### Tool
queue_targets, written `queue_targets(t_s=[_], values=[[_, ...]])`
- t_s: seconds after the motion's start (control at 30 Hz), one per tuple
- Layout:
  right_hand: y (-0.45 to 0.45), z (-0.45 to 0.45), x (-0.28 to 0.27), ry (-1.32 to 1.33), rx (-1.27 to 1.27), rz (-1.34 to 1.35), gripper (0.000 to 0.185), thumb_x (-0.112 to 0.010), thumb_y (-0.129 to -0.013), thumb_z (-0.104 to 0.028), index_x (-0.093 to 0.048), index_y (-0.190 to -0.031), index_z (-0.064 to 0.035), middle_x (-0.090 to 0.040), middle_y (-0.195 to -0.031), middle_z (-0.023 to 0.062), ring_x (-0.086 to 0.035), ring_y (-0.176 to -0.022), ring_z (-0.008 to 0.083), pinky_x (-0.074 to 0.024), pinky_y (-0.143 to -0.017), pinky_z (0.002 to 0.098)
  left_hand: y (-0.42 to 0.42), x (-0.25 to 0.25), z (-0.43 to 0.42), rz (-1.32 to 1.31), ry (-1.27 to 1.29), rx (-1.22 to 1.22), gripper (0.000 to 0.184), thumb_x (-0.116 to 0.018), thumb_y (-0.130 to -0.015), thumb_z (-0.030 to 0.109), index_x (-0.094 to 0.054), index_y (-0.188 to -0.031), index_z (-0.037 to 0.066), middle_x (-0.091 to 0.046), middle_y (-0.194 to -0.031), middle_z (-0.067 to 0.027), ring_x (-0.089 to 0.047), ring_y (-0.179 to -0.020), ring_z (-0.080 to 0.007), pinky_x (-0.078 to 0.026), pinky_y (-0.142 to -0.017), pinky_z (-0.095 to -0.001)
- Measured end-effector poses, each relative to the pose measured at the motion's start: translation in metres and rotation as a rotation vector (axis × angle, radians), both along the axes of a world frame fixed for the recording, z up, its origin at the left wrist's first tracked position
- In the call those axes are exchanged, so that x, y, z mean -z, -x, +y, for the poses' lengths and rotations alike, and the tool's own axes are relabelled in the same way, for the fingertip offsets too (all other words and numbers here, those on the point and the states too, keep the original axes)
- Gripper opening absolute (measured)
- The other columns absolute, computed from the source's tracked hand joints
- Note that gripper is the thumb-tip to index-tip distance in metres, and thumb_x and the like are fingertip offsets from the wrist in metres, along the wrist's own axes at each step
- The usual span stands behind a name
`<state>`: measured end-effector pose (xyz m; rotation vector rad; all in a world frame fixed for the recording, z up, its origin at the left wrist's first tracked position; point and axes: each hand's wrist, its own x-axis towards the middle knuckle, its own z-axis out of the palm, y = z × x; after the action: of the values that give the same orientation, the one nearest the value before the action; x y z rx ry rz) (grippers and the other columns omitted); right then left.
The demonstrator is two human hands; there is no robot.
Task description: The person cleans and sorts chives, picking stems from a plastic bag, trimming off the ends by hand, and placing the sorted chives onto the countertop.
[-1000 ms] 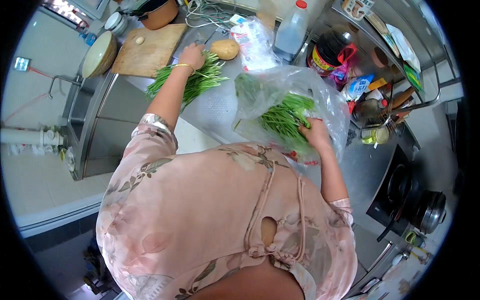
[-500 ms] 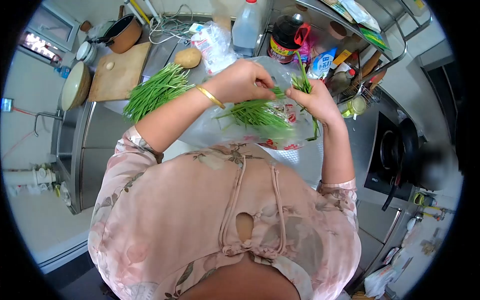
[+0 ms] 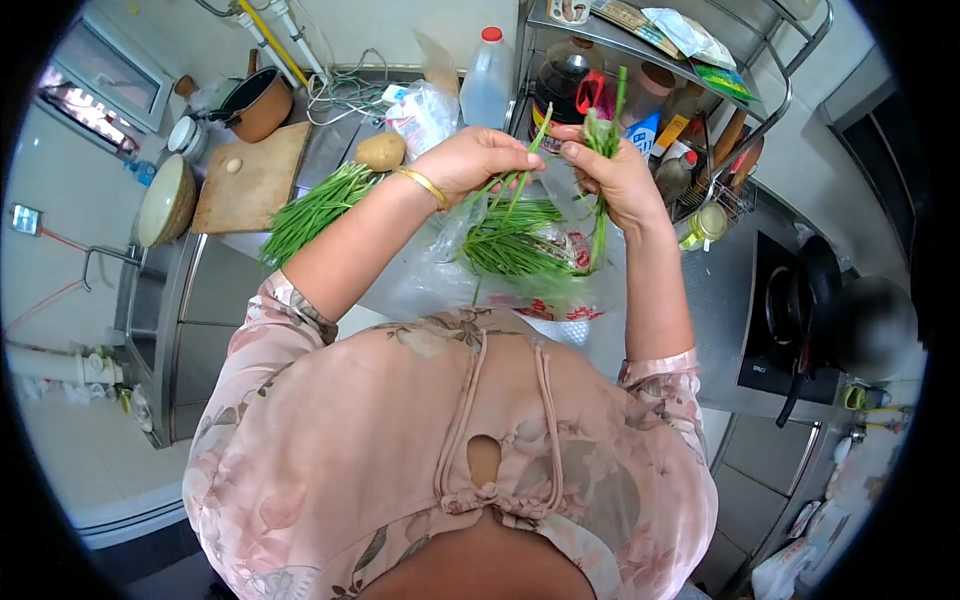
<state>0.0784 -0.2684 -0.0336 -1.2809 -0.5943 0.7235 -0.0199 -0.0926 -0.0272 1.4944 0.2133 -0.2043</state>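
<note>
My left hand [image 3: 478, 163], with a gold bangle at the wrist, pinches a few chive stalks [image 3: 541, 130] between thumb and fingers. Close by, my right hand [image 3: 620, 185] is closed round a small bunch of chives [image 3: 600, 135] whose ends stick up above the thumb and trail below the palm. Beneath both hands, loose chives [image 3: 515, 240] lie on a crumpled clear plastic bag [image 3: 425, 262] with red print. A neat pile of chives [image 3: 318, 215] rests to the left, partly behind my left forearm.
A potato [image 3: 381, 152] and a cutting board [image 3: 250, 180] with a small pale bulb are at the left, near a bowl [image 3: 165, 200] and an orange pot [image 3: 262, 110]. A clear jug [image 3: 488, 85] and a metal rack [image 3: 640, 40] stand behind. The stove [image 3: 775, 310] is at the right.
My left hand has risen slightly away from the loose chives, with a few stalks now showing in its pinch. My right hand, still gripping its bunch, has turned and moved slightly upward.
</note>
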Motion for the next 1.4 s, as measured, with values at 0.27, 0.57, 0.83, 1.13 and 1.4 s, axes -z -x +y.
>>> queue_targets(t_s=[0.27, 0.57, 0.83, 1.13, 1.4], values=[[-0.004, 0.022, -0.004, 0.037, -0.064, -0.073, 0.014, -0.064, -0.076, -0.015, -0.061, -0.086, -0.0045, -0.050, -0.061, -0.0045, -0.036, -0.049, 0.0039, -0.0269, -0.044, 0.0192, -0.006, -0.003, 0.007, 0.030, 0.075, 0.139, 0.027, -0.058, -0.082, 0.028, -0.063, -0.094, 0.004, -0.061, -0.079, 0.0001, -0.052, -0.072, -0.0064, -0.040, -0.066, -0.0192], [-0.003, 0.030, -0.011, 0.054, -0.007, -0.148, 0.013, -0.066, -0.076, -0.016, -0.060, -0.078, -0.0043, -0.050, -0.061, -0.0050, -0.037, -0.051, 0.0041, -0.0283, -0.046, 0.0207, -0.008, -0.011, 0.008, -0.038, -0.129, -0.061, 0.018, -0.064, -0.077, 0.023, -0.064, -0.083, 0.006, -0.061, -0.074, 0.0002, -0.054, -0.064, -0.0060, -0.042, -0.060, -0.0198], [-0.008, 0.023, -0.008, 0.126, -0.027, -0.101, 0.015, -0.068, -0.073, -0.015, -0.059, -0.079, -0.0031, -0.055, -0.070, -0.0028, -0.046, -0.063, 0.0058, -0.0373, -0.056, 0.0213, -0.010, -0.013, 0.010, -0.062, -0.053, -0.198, 0.016, -0.065, -0.077, 0.023, -0.060, -0.076, 0.007, -0.058, -0.069, 0.0019, -0.055, -0.061, -0.0068, -0.046, -0.061, -0.0197], [0.001, 0.033, 0.003, 0.012, -0.090, -0.215, 0.012, -0.066, -0.075, -0.014, -0.058, -0.079, -0.0056, -0.050, -0.065, -0.0062, -0.040, -0.056, 0.0026, -0.0300, -0.050, 0.0178, -0.016, -0.008, 0.017, -0.110, -0.046, -0.250, 0.016, -0.065, -0.077, 0.022, -0.061, -0.080, 0.007, -0.059, -0.069, 0.0014, -0.055, -0.060, -0.0049, -0.044, -0.057, -0.0179], [0.001, 0.029, -0.005, 0.117, -0.061, -0.197, 0.009, -0.063, -0.076, -0.011, -0.058, -0.079, -0.0054, -0.050, -0.065, -0.0052, -0.041, -0.057, 0.0026, -0.0312, -0.051, 0.0186, -0.014, -0.016, 0.016, -0.046, 0.024, -0.216, 0.015, -0.065, -0.077, 0.023, -0.060, -0.080, 0.009, -0.058, -0.068, 0.0034, -0.053, -0.059, -0.0041, -0.042, -0.056, -0.0166]])
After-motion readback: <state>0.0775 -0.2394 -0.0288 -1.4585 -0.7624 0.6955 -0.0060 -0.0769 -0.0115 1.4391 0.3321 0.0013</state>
